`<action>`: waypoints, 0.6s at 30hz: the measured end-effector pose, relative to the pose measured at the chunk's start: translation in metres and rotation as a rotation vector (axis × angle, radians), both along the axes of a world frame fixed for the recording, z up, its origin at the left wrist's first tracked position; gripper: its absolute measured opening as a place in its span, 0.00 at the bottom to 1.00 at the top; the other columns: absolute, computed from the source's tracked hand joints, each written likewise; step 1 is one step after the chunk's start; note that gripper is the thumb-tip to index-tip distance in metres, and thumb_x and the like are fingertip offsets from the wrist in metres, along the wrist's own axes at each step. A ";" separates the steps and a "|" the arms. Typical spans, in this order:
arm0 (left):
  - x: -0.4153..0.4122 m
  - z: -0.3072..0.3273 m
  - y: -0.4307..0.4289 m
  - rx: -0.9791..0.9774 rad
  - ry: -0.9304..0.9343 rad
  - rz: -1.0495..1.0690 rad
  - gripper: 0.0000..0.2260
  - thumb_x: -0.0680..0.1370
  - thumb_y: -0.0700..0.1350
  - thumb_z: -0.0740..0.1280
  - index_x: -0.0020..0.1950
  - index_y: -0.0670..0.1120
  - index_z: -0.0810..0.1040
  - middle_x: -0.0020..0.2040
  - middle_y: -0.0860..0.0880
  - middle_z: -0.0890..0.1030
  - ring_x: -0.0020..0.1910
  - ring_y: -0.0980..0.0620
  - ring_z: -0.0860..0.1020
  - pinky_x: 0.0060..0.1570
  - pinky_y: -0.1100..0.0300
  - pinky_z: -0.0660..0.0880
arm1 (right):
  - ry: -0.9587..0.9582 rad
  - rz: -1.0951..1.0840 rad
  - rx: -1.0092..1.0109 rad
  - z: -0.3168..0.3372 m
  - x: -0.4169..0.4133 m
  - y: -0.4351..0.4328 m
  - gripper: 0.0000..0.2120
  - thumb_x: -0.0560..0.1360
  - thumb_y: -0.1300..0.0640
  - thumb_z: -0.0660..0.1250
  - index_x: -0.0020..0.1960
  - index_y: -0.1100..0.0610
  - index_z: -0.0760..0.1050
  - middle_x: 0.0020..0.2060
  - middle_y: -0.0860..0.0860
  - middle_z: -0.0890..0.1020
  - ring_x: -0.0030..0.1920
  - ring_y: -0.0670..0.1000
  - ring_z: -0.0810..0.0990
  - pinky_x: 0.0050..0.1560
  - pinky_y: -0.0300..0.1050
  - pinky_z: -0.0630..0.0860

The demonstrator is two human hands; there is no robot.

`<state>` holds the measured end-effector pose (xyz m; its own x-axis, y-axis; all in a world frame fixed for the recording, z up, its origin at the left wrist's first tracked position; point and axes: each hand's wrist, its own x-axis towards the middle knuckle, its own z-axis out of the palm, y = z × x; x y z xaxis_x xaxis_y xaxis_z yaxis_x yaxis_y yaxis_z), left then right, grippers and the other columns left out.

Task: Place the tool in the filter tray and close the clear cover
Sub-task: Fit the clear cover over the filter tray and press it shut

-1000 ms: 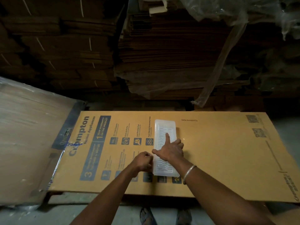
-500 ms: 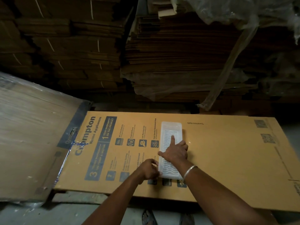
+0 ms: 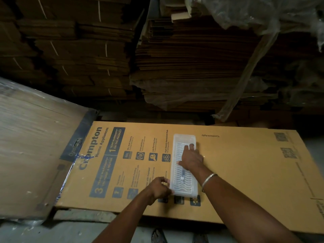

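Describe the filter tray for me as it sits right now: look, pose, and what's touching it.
The filter tray is a long, narrow, translucent white plastic piece with wavy ribs along its length. It lies flat on the printed cardboard carton, long side running away from the person. A small dark item shows near its middle, too small to identify. The right hand rests flat on its far half; the left hand holds its near left edge. Whether the clear cover is fully shut is unclear.

A packaging storeroom or warehouse — dim, with tall stacks of flattened corrugated cartons (image 3: pixel 73 50) filling the background, some draped in clear plastic sheeting (image 3: pixel 259 16). In front lies a flat printed appliance carton (image 3: pixel 245 172) marked "Crompton Home Appliances" — beside a film-wrapped bundle of board (image 3: pixel 31 146) on a concrete floor (image 3: pixel 52 233).
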<state>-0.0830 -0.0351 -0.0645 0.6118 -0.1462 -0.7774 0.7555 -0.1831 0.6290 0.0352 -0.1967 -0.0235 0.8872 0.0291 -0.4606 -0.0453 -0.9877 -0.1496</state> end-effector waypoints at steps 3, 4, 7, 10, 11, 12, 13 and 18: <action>-0.004 -0.004 -0.001 0.000 0.025 0.049 0.16 0.71 0.41 0.80 0.50 0.43 0.75 0.43 0.38 0.83 0.36 0.45 0.80 0.41 0.49 0.80 | 0.007 0.094 -0.042 0.004 0.016 -0.008 0.56 0.63 0.36 0.80 0.79 0.58 0.55 0.77 0.57 0.62 0.76 0.60 0.62 0.69 0.61 0.69; -0.005 -0.006 -0.001 0.008 0.021 0.056 0.16 0.71 0.42 0.80 0.49 0.43 0.75 0.42 0.39 0.83 0.34 0.46 0.81 0.39 0.50 0.81 | 0.017 0.118 -0.058 0.004 0.020 -0.012 0.62 0.61 0.34 0.81 0.80 0.58 0.52 0.79 0.58 0.59 0.78 0.61 0.59 0.72 0.62 0.65; -0.006 -0.009 -0.001 0.020 -0.017 0.037 0.16 0.71 0.42 0.80 0.49 0.43 0.75 0.41 0.40 0.82 0.32 0.49 0.81 0.36 0.52 0.81 | 0.067 0.159 -0.058 0.001 0.028 -0.023 0.73 0.57 0.30 0.80 0.83 0.58 0.40 0.83 0.59 0.44 0.82 0.61 0.46 0.79 0.62 0.54; -0.004 -0.014 0.000 0.061 -0.084 0.014 0.14 0.71 0.41 0.80 0.50 0.42 0.78 0.40 0.44 0.82 0.34 0.50 0.81 0.38 0.54 0.80 | 0.072 0.182 -0.028 -0.002 0.034 -0.030 0.77 0.54 0.28 0.80 0.82 0.59 0.37 0.83 0.58 0.40 0.82 0.59 0.42 0.81 0.58 0.51; -0.003 -0.014 0.000 0.064 -0.090 0.018 0.13 0.72 0.40 0.80 0.50 0.42 0.78 0.40 0.45 0.82 0.35 0.50 0.81 0.39 0.54 0.80 | 0.072 0.182 -0.021 -0.001 0.036 -0.031 0.77 0.53 0.28 0.80 0.82 0.59 0.37 0.83 0.58 0.41 0.82 0.59 0.42 0.81 0.57 0.50; -0.002 -0.014 0.000 0.064 -0.094 0.022 0.13 0.72 0.40 0.79 0.50 0.42 0.78 0.40 0.45 0.81 0.36 0.49 0.81 0.40 0.53 0.80 | 0.069 0.182 -0.017 0.000 0.038 -0.031 0.77 0.53 0.28 0.80 0.82 0.59 0.37 0.83 0.58 0.41 0.83 0.58 0.43 0.81 0.56 0.50; -0.001 -0.014 -0.001 0.062 -0.096 0.024 0.13 0.72 0.39 0.79 0.50 0.42 0.78 0.39 0.46 0.81 0.37 0.48 0.80 0.42 0.52 0.80 | 0.066 0.182 -0.017 0.000 0.040 -0.031 0.78 0.53 0.27 0.80 0.82 0.59 0.37 0.83 0.58 0.41 0.83 0.58 0.43 0.81 0.55 0.50; 0.002 -0.013 -0.001 0.084 -0.106 -0.017 0.12 0.72 0.39 0.78 0.49 0.43 0.77 0.39 0.47 0.82 0.39 0.48 0.80 0.43 0.52 0.80 | 0.070 0.178 -0.012 0.005 0.041 -0.031 0.77 0.53 0.28 0.80 0.83 0.59 0.39 0.83 0.57 0.43 0.83 0.57 0.45 0.81 0.54 0.52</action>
